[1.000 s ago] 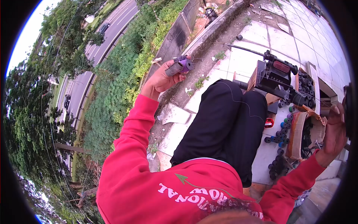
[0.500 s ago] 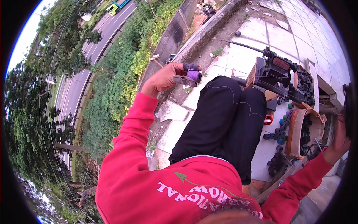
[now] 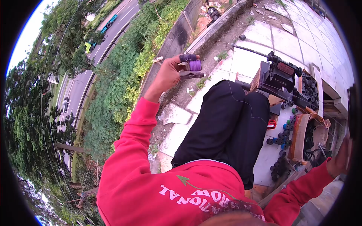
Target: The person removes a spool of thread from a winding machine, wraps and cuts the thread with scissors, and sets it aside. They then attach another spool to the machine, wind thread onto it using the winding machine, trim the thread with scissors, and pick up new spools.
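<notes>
My left hand (image 3: 171, 75) is raised at the left of my knees, its fingers closed around a spool of purple thread (image 3: 195, 65). A dark wrap covers one finger above the spool, and a flat dark grey piece (image 3: 190, 75) lies along its lower side. A thin pale thread (image 3: 252, 109) trails over my black trousers (image 3: 220, 116). Far to the right, my right hand (image 3: 341, 156) is at the dark rim of the view. Blur and the edge hide its fingers, and whether it holds anything is unclear. Beyond my knees stands a black winding machine (image 3: 279, 77) with a number counter and a long rod.
Several small spools (image 3: 281, 141) lie on the tiles right of my legs, beside an open cardboard box (image 3: 300, 133). More dark spools (image 3: 309, 88) are grouped behind the machine. A red-and-white object (image 3: 271, 124) lies near my knee. A low wall (image 3: 211, 37) borders the tiled floor.
My left hand has moved slightly up with the spool, which now shows more side-on. My right hand has shifted a little lower at the right edge.
</notes>
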`<move>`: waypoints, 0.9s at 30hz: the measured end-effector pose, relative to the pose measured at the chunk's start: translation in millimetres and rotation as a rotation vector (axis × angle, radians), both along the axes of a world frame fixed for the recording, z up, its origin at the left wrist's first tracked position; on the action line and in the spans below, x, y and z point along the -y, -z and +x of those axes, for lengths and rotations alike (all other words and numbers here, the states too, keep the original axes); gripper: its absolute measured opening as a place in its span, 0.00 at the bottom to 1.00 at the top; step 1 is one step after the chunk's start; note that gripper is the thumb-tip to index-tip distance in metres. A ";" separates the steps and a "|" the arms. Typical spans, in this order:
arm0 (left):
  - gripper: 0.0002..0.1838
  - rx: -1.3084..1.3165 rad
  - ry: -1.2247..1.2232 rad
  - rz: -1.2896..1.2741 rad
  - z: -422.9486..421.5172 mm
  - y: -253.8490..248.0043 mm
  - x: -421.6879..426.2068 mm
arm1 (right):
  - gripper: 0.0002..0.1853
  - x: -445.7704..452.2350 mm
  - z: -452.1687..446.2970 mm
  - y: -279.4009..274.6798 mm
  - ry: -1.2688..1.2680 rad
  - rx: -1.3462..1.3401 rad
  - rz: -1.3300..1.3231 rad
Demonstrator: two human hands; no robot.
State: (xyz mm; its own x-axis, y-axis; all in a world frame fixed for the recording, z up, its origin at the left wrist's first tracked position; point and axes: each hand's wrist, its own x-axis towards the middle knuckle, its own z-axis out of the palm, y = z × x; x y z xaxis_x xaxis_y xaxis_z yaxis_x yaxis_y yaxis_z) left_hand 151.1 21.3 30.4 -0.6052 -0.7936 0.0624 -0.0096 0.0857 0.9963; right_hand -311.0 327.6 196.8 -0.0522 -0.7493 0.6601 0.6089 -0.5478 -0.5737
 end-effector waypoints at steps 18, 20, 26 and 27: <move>0.30 -0.491 -0.374 -0.443 -33.7 -12.2 26.6 | 0.10 -9.4 122.3 73.1 -0.665 -0.540 -0.089; 0.30 -0.527 -0.410 -0.430 -39.9 -12.1 35.3 | 0.18 -3.6 158.9 123.0 -0.645 -0.305 0.069; 0.31 -0.798 -0.367 -0.164 -55.3 -27.2 37.4 | 0.15 -7.8 244.6 171.8 0.001 -0.571 0.893; 0.31 -0.805 -0.361 -0.169 -55.7 -28.3 38.4 | 0.15 -5.9 242.0 170.9 0.009 -0.574 0.886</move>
